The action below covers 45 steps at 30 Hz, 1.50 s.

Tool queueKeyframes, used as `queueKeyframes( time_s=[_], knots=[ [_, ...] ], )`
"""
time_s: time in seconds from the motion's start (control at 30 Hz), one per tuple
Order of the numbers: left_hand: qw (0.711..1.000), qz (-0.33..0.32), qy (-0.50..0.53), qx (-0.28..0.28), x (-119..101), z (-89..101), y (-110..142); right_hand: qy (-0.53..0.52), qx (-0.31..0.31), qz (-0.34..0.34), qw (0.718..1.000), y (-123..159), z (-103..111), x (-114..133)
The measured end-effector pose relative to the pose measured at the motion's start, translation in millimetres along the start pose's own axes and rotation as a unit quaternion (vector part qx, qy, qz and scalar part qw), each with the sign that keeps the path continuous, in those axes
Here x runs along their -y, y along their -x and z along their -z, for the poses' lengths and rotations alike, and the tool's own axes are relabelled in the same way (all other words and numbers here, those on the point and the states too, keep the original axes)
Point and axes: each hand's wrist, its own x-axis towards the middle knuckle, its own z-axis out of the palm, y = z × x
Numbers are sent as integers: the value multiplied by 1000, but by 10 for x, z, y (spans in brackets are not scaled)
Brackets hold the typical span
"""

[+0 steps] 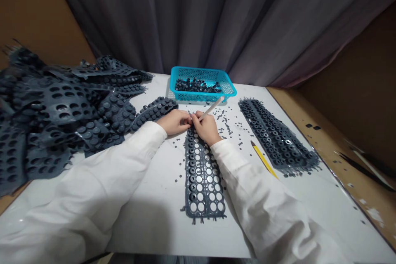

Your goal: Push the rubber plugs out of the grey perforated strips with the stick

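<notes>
Hands [175, 122] at far end of perforated strip [205, 173]; right [206, 128] grips white stick [212, 108].

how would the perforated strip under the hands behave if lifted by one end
The perforated strip would probably flop, since similar sheets lie bent and heaped at left. It's likely light, given its many open holes.
</notes>
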Motion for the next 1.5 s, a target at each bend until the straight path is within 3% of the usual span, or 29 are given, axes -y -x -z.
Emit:
queueKeyframes(
  time_s=[0.27, 0.7, 0.93, 1.07, 1.17, 1.27, 1.37, 1.5],
  knots=[
    [1000, -20, -10, 2, -1, -23, -10, -5, -2, -2, 1000, 12, -7, 0],
    [998, 5, 31, -56, -19, -83, 23, 19, 10, -7, 1000, 9, -2, 13],
    [990, 81, 79, -84, -21, -20, 15, 35, 8, -17, 999, 8, 5, 40],
    [952, 171, 199, -155, -15, 32, -28, 8, 5, -20, 1000, 11, 5, 28],
    [916, 225, 313, -110, -20, 11, -60, -44, -6, -19, 999, 10, 0, -3],
    [907, 229, 346, -71, -45, -12, -67, -127, -31, -22, 991, -6, 29, -25],
    [936, 195, 288, -56, -78, 20, -52, -184, -25, -35, 982, -53, 130, -19],
    [974, 164, 151, 25, -106, 84, -36, -205, 11, -44, 978, -141, 324, 18]
  ],
)
